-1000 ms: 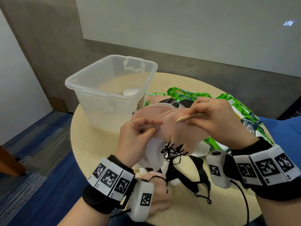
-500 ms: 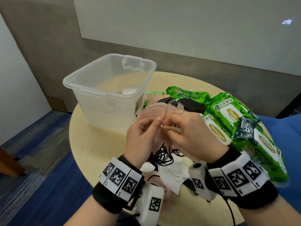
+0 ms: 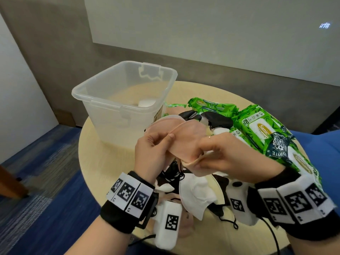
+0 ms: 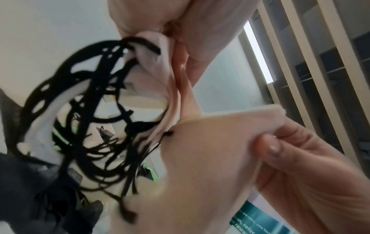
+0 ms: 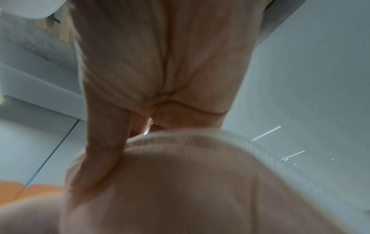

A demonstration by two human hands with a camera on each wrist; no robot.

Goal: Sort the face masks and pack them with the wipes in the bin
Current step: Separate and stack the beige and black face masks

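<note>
a stack of pink face masks [image 3: 187, 137] is held above the tabletop [image 3: 103, 159], pinched at one edge by the left hand [image 3: 152, 153] and at the other by the right hand [image 3: 228, 157], fingers clamped on fabric. sorting seems in hand: black ear loops [image 4: 96, 126] are tangled below. next, the pink masks likely need freeing and placing in the clear bin [image 3: 103, 103], beside the green wipes packs [image 3: 257, 126].

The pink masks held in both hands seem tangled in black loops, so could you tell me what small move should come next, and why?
Probably ease the pink masks apart: the left hand pinches one edge, the right hand another, and the black ear loops hang knotted below. The clear bin stands open just behind.
</note>
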